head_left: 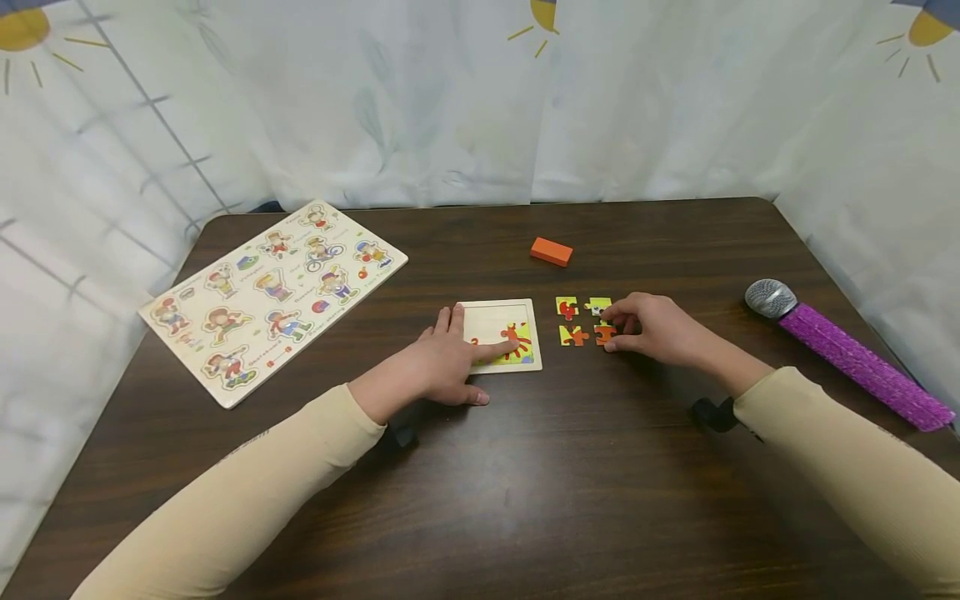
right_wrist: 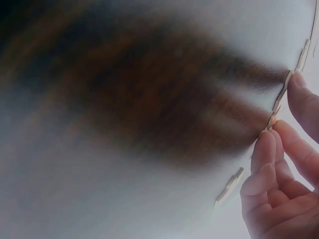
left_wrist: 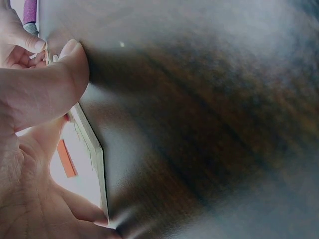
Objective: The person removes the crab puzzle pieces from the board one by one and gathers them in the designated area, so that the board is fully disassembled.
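My left hand lies with fingers spread over a small wooden puzzle tray, its index finger on the assembled yellow and red pieces in the tray's lower right part. In the left wrist view the thumb is off the tray's near edge. To the right of the tray, my right hand pinches an orange jigsaw piece between thumb and fingers at the table surface. Close by lie a yellow piece with white, a yellow and red piece and a yellow and orange piece.
An orange block lies behind the pieces. At the left a large wooden picture puzzle board lies at an angle. A toy microphone with a purple glittery handle is at the right. White curtains hang behind the dark table.
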{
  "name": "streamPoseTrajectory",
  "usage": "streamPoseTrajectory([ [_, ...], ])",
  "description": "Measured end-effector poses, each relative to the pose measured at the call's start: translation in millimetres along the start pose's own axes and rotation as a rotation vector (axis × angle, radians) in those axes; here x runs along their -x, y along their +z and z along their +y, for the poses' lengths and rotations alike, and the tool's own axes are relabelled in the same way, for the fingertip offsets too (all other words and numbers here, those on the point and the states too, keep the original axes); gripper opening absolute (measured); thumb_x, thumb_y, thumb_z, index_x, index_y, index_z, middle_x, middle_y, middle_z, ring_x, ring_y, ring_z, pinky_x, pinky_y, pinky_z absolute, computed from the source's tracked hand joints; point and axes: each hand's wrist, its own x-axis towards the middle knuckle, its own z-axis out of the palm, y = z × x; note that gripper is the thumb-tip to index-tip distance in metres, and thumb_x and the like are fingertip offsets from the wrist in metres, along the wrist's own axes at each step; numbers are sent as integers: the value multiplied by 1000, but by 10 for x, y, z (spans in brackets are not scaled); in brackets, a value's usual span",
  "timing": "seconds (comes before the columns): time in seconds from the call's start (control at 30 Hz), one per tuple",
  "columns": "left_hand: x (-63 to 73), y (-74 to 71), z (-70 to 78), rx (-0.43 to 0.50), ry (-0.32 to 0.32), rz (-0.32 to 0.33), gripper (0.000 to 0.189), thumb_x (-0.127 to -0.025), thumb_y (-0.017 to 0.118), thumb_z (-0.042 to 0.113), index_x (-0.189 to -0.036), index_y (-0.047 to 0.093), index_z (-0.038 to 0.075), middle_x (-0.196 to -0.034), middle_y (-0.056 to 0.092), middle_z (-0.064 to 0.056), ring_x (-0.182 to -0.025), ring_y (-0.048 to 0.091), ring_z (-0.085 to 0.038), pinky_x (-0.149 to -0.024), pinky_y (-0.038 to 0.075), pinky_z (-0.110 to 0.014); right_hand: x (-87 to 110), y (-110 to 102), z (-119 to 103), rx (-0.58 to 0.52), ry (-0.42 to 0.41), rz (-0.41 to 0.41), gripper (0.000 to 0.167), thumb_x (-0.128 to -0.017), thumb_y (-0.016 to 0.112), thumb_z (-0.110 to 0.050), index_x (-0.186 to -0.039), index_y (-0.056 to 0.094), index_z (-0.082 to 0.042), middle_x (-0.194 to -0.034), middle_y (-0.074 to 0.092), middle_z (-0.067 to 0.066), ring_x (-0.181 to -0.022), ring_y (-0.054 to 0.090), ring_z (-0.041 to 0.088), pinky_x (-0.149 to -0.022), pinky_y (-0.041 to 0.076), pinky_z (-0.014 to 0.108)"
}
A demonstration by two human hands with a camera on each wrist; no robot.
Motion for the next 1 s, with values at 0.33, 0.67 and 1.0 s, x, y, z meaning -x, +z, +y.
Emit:
streamPoseTrajectory([
  [0.33,0,-6,6,1,-4,2,81,-92,71,50,-159,26,49,-164,-9,-38,-154,1,-58,-123,21,-63,4,-15,-12,-3,-6,-3,41,-88,81,-16,-124,70,1,-104,69,12,-89,65,22,-80,54,43],
  [0.67,6,3,4,6,-4,7,80,-92,71,50,-159,26,49,-164,-8,-39,-154,1,-58,-123,21,-63,-4,-11,-12,1,-5,-6,41,-88,81,-16,-124,70,1,-105,69,12,-88,65,21,-79,54,42],
  [1.0,2,3,-2,5,-4,4,80,-92,71,51,-159,26,49,-165,-9,-38,-154,0,-57,-123,20,-63,-10,-50,-40,-8,-5,7,41,-90,80,-19,-125,70,-2,-105,69,10,-90,64,20,-77,51,37],
])
